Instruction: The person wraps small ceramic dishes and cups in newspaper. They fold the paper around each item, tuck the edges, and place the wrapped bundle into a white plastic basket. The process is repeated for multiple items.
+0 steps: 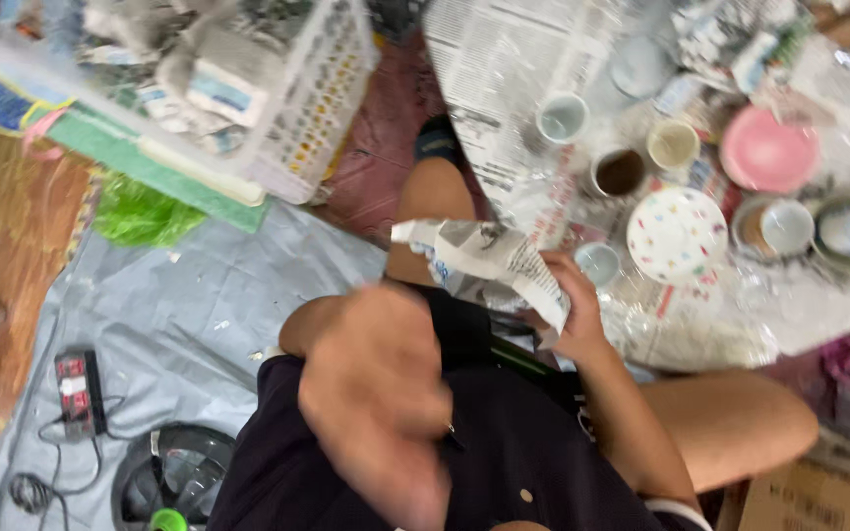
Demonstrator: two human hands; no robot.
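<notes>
Fingers: right hand (573, 310) closed around a crumpled newspaper bundle (489, 258), held above the lap.
Left hand (376, 393): blurred, close to the camera; cannot tell whether open or closed, nothing visibly held.
Bundle position: just left of a small blue cup (598, 263).
Beyond: dotted white plate (677, 234), pink plate (769, 149), several cups on spread newspaper (504, 88).
Far left: power strip (79, 391) on grey sheet (209, 295).
</notes>
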